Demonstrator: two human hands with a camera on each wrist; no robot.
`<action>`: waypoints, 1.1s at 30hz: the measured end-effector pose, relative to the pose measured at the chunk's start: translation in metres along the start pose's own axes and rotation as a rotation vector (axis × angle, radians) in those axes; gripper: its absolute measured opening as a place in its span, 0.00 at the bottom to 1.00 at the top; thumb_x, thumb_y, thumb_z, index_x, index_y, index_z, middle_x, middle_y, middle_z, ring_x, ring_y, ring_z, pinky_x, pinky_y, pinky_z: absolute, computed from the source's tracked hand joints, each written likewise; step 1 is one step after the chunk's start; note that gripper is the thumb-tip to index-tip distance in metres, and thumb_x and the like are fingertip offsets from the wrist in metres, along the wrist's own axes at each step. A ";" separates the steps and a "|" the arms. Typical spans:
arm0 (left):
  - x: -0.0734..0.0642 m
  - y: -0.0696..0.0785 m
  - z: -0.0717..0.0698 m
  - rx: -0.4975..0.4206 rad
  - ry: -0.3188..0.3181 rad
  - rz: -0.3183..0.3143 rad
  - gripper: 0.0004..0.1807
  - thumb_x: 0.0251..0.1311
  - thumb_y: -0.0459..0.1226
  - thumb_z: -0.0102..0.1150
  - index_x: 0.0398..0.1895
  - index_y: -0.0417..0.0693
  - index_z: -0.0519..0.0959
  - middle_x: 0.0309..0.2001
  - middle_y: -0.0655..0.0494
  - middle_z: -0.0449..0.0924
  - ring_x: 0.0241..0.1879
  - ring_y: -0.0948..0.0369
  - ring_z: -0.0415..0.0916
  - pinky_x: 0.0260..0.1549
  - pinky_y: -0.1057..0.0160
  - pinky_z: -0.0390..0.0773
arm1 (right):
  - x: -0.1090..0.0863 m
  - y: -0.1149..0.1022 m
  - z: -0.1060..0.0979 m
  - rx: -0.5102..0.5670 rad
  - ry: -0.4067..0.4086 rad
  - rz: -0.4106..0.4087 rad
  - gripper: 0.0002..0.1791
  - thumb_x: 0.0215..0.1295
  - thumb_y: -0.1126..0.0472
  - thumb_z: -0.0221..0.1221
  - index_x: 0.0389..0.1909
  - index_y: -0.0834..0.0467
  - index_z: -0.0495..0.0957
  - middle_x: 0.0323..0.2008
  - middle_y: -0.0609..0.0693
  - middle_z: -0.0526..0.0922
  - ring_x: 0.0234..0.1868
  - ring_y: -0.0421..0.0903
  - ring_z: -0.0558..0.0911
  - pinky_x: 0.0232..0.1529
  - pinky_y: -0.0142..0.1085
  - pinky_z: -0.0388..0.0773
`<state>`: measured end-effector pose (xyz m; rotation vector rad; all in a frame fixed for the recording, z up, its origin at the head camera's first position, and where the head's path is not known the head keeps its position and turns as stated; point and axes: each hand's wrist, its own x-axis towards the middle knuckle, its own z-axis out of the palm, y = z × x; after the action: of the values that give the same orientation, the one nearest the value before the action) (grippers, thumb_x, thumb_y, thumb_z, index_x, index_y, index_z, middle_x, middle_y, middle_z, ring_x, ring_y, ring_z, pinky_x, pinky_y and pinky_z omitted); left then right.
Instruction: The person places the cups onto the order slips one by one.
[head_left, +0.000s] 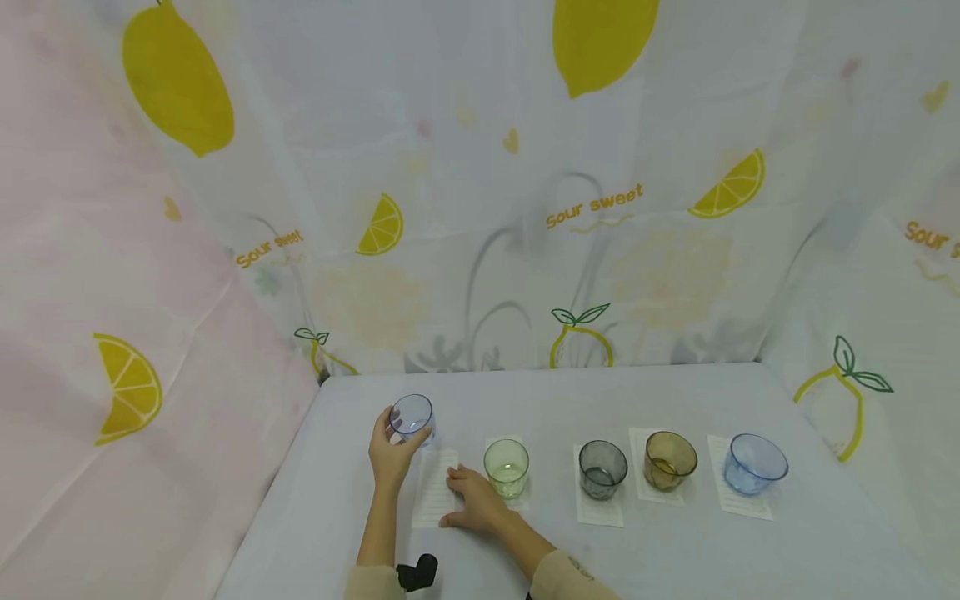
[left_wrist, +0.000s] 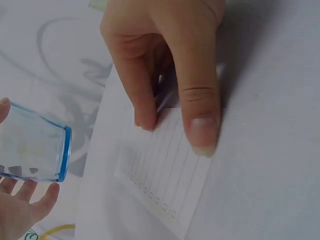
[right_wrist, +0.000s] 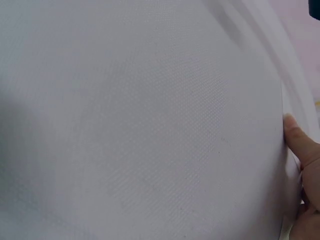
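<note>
My left hand point(head_left: 392, 454) grips a clear blue glass cup point(head_left: 412, 417) by its sides, toward the left of the table in the head view. The left wrist view shows the glass lying sideways in the picture, its thick blue edge point(left_wrist: 65, 152) facing right. My right hand point(head_left: 482, 504) touches a lined paper slip point(head_left: 433, 493) at its right side. Seen closer in the left wrist view, the right thumb and a finger rest spread apart on the paper, which has a row of small printed boxes. Right of that hand, a green glass cup point(head_left: 507, 468) stands on another slip.
Farther right stand a grey cup point(head_left: 602, 469), an amber cup point(head_left: 670, 460) and a second blue cup point(head_left: 754, 463), each on a paper slip. White cloth covers the table point(head_left: 315, 500). Lemon-printed curtains point(head_left: 465, 167) hang behind and at both sides.
</note>
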<state>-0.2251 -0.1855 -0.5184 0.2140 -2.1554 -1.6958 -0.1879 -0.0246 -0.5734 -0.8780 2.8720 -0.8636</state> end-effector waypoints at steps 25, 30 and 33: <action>-0.071 0.008 -0.028 -0.077 -0.084 0.017 0.43 0.43 0.28 0.71 0.65 0.32 0.61 0.61 0.35 0.67 0.61 0.39 0.65 0.55 0.39 0.69 | -0.003 0.004 0.006 0.054 0.016 0.025 0.36 0.45 0.48 0.72 0.54 0.63 0.76 0.60 0.54 0.74 0.63 0.53 0.69 0.63 0.42 0.67; -0.074 0.008 -0.024 -0.092 -0.102 0.034 0.42 0.44 0.28 0.71 0.64 0.32 0.62 0.61 0.34 0.67 0.61 0.39 0.65 0.55 0.38 0.69 | -0.002 0.004 0.006 0.055 0.026 0.013 0.36 0.45 0.48 0.72 0.54 0.63 0.77 0.60 0.54 0.74 0.63 0.53 0.69 0.63 0.42 0.67; -0.075 0.006 -0.022 -0.098 -0.110 0.037 0.42 0.43 0.27 0.72 0.64 0.32 0.62 0.61 0.35 0.67 0.61 0.39 0.65 0.54 0.38 0.69 | -0.002 0.004 0.006 0.058 0.029 0.004 0.36 0.45 0.49 0.72 0.54 0.62 0.76 0.60 0.53 0.74 0.63 0.53 0.70 0.63 0.42 0.67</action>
<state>-0.1473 -0.1770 -0.5238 0.0543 -2.1323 -1.8250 -0.1874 -0.0236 -0.5806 -0.8607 2.8557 -0.9621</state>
